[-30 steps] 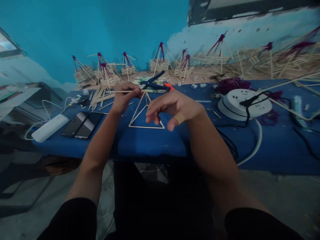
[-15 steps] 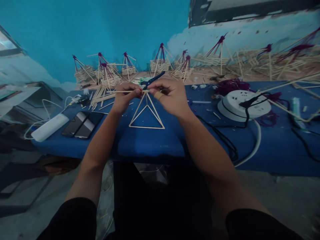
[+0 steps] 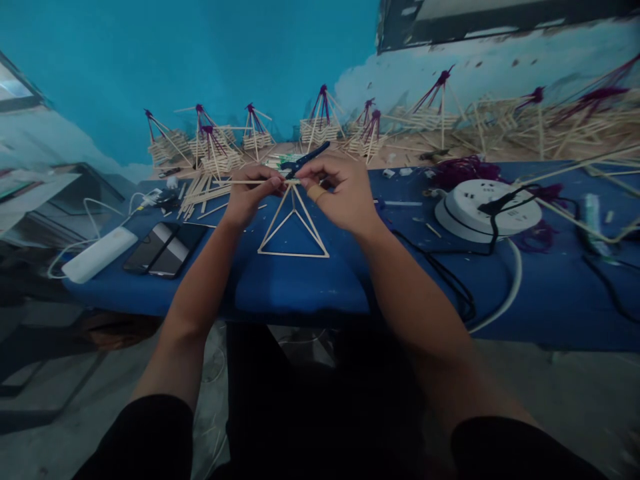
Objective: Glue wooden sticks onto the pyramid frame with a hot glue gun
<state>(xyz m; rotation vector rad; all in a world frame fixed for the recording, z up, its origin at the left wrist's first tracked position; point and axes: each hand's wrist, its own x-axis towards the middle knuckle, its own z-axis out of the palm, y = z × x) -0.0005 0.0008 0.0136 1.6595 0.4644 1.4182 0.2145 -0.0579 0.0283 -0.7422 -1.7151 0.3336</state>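
Observation:
A pyramid-like frame of thin wooden sticks (image 3: 294,255) stands on the blue table in front of me, its narrow end between my hands. My left hand (image 3: 249,197) is closed, thumb and finger pinching a wooden stick (image 3: 225,182) that runs out to the left. With thumb and fingertips pressed together, my right hand (image 3: 347,195) pinches the top of the frame, close to my left fingertips; the exact contact is partly hidden. Just behind the fingers lies a dark blue handled tool (image 3: 314,155), its kind unclear.
Loose sticks (image 3: 197,195) lie at left, near two phones (image 3: 163,250) and a white power bank (image 3: 100,255). On the right are a round white socket block (image 3: 487,210), black cables (image 3: 450,283) and purple yarn (image 3: 463,173). Several stick structures (image 3: 323,130) line the wall.
Almost nothing differs. My right hand has shifted very slightly at the top of the frame; both hands keep their pinch and the frame stays in place.

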